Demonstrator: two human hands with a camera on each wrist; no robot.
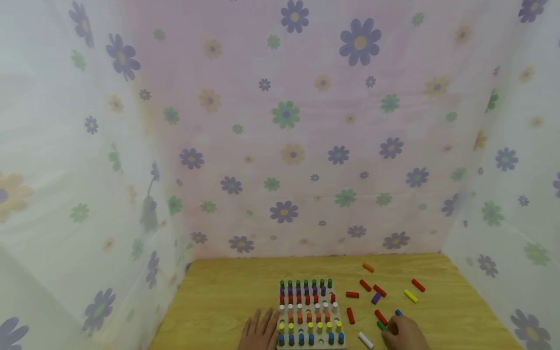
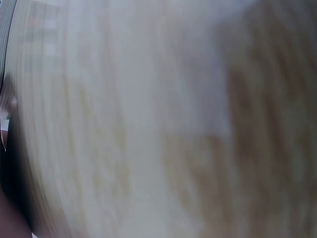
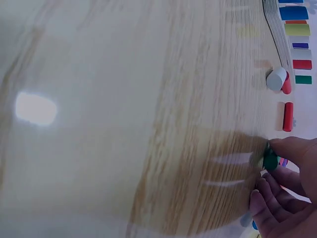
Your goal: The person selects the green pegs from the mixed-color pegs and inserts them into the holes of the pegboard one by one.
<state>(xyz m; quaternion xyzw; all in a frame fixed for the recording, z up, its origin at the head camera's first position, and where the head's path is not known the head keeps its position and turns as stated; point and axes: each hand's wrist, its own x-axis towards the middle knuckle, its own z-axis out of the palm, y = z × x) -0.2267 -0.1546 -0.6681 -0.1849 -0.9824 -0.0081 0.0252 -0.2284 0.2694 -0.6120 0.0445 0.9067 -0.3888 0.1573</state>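
My right hand (image 1: pixel 406 334) is at the table's right front, thumb and index finger pinching a green peg (image 3: pixel 271 161) by its end in the right wrist view. A blue peg (image 1: pixel 398 313) lies just beyond the knuckles, and a red peg (image 1: pixel 381 317) touches or nearly touches the green one. Fingers spread, my left hand (image 1: pixel 259 331) rests flat on the table against the left edge of a pegboard (image 1: pixel 310 347). The board carries rows of green, purple, red, white, orange, yellow and blue pegs, with a few holes bare. The left wrist view shows only blurred wood grain.
Loose pegs lie scattered right of the board: several red ones, a white peg (image 1: pixel 365 340) near the front, a purple peg (image 1: pixel 376 297), a yellow peg (image 1: pixel 411 296) and an orange peg (image 1: pixel 368 267) at the back. Flowered cloth (image 1: pixel 245 165) walls off the wooden table (image 1: pixel 218 291) behind and at both sides.
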